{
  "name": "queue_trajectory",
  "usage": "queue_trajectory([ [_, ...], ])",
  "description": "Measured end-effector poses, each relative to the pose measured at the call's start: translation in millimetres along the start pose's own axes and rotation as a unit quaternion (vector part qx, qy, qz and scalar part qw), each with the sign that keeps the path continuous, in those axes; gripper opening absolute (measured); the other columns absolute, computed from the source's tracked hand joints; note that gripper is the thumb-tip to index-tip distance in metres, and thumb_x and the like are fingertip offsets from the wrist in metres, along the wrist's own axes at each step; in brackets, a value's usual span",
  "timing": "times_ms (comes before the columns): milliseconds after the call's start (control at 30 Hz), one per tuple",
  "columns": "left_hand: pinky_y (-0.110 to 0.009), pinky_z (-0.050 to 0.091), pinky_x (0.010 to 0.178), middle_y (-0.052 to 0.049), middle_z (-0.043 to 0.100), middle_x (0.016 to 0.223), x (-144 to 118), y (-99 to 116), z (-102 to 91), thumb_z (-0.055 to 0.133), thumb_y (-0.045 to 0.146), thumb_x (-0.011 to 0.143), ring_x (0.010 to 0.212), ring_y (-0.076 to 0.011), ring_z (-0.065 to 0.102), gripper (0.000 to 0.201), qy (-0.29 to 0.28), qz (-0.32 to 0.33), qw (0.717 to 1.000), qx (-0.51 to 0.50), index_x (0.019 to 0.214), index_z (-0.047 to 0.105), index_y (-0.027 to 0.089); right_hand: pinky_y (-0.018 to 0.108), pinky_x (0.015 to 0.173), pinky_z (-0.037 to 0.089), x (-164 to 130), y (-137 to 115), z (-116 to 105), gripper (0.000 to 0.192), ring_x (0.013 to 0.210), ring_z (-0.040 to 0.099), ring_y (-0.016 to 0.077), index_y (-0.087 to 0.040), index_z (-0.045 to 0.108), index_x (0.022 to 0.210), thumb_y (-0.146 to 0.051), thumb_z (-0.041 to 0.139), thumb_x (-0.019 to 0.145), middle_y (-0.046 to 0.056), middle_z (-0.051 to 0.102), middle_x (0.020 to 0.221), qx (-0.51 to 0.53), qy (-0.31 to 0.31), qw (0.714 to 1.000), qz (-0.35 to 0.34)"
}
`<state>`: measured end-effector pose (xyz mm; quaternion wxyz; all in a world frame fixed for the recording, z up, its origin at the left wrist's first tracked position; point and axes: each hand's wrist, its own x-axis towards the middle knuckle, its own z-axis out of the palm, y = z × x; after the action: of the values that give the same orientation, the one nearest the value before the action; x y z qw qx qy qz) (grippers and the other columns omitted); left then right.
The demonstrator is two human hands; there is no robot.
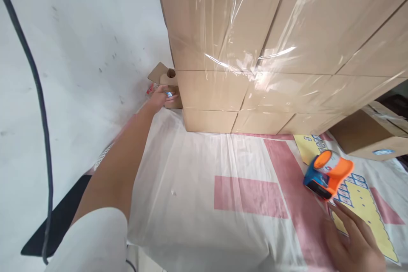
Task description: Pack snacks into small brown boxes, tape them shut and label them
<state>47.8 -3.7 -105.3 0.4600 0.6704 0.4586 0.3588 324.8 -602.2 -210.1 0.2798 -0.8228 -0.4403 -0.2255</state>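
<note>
Two hands are at work on the cloth-covered worktop (pixel 197 204). The left hand (pixel 161 97) reaches far out to a small open carton (pixel 165 77) at the left end of the film-wrapped stack of boxes (pixel 270 51), fingers curled closed on a small shiny item (pixel 169 93). The right hand (pixel 353 242) lies flat and open on the cloth, just beside the orange tape dispenser (pixel 328 174), not touching it.

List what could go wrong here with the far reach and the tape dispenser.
The left hand stretches to a small open carton at the table's far corner; it might get nudged off the edge. The tape dispenser lies just beyond the right hand, so its cutting edge could catch the fingers.
</note>
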Motion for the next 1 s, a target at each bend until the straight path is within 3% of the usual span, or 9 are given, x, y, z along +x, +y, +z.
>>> queue_trajectory([
  [200,-0.031,0.058,0.095,0.006,0.058,0.106,0,6,-8.5,0.056,0.034,0.104,0.083,-0.0003,0.061,0.037,-0.015,0.042,0.999,-0.019,0.13,0.036,0.017,0.068,0.072,0.06,11,-22,-4,0.063,0.097,0.072,0.0464,-0.067,0.036,0.149,-0.054,0.05,0.089,0.013,0.068,0.116,-0.022,0.033,0.997,0.072],
  [300,-0.03,0.058,0.095,0.004,0.058,0.108,1,12,-4.7,0.059,0.033,0.103,0.089,-0.0029,0.06,0.039,0.009,0.068,0.998,-0.01,0.132,0.038,0.018,0.066,0.062,0.058,15,-30,-4,0.061,0.082,0.072,0.044,-0.072,0.038,0.144,-0.054,0.05,0.087,0.013,0.068,0.113,-0.011,0.038,0.995,0.09],
  [400,-0.032,0.059,0.092,-0.001,0.061,0.11,-1,14,-1.7,0.062,0.029,0.1,0.093,-0.0079,0.06,0.039,0.02,0.071,0.997,0.006,0.131,0.041,0.018,0.065,0.063,0.056,14,-29,-2,0.06,0.084,0.073,0.0438,-0.075,0.04,0.14,-0.052,0.052,0.086,0.013,0.068,0.112,0.002,0.029,0.995,0.09],
  [500,-0.032,0.058,0.094,-0.003,0.063,0.114,-34,3,1.0,0.066,0.022,0.093,0.102,-0.0102,0.06,0.038,0.012,0.069,0.997,0.02,0.124,0.043,0.019,0.065,0.073,0.057,11,-19,-2,0.06,0.096,0.072,0.0446,-0.072,0.045,0.14,-0.047,0.057,0.087,0.012,0.069,0.11,0.006,0.04,0.996,0.08],
  [600,-0.033,0.058,0.088,0.0,0.07,0.097,-108,-13,15.1,0.074,0.023,0.081,0.099,-0.0153,0.065,0.039,-0.068,0.058,0.996,0.027,0.112,0.051,0.022,0.061,0.076,0.06,7,-13,-8,0.051,0.094,0.074,0.0398,-0.056,0.059,0.135,-0.033,0.062,0.089,0.012,0.069,0.109,0.034,0.033,0.998,0.037],
  [700,-0.033,0.058,0.076,0.002,0.077,0.089,-197,-16,47.7,0.072,0.035,0.082,0.094,-0.0225,0.073,0.035,-0.253,0.057,0.962,0.085,0.116,0.06,0.034,0.049,0.075,0.062,8,-32,-13,0.029,0.09,0.073,0.0311,-0.034,0.068,0.117,-0.022,0.062,0.091,0.01,0.071,0.104,0.127,-0.054,0.99,-0.024],
  [800,-0.031,0.059,0.067,0.002,0.079,0.099,-271,9,101.9,0.064,0.035,0.09,0.082,-0.0202,0.073,0.025,-0.377,0.107,0.915,0.093,0.114,0.07,0.039,0.041,0.078,0.063,19,-76,-7,0.028,0.095,0.073,0.0266,-0.025,0.065,0.121,-0.024,0.064,0.093,0.01,0.073,0.105,0.247,-0.152,0.955,-0.057],
  [900,-0.031,0.063,0.076,0.0,0.076,0.115,-310,45,162.3,0.064,0.03,0.089,0.089,-0.0188,0.074,0.035,-0.416,0.16,0.895,0.026,0.123,0.068,0.038,0.033,0.072,0.059,34,-113,2,0.015,0.085,0.072,0.021,-0.023,0.066,0.111,-0.025,0.061,0.098,0.007,0.074,0.095,0.333,-0.17,0.926,-0.06],
  [1000,-0.03,0.064,0.079,-0.001,0.073,0.122,-309,64,197.6,0.061,0.027,0.089,0.096,-0.0184,0.076,0.033,-0.396,0.163,0.904,-0.005,0.121,0.066,0.035,0.03,0.065,0.052,64,-107,-1,0.02,0.072,0.066,0.0176,-0.022,0.067,0.094,-0.023,0.049,0.102,0.005,0.071,0.083,0.307,-0.17,0.936,-0.022],
])
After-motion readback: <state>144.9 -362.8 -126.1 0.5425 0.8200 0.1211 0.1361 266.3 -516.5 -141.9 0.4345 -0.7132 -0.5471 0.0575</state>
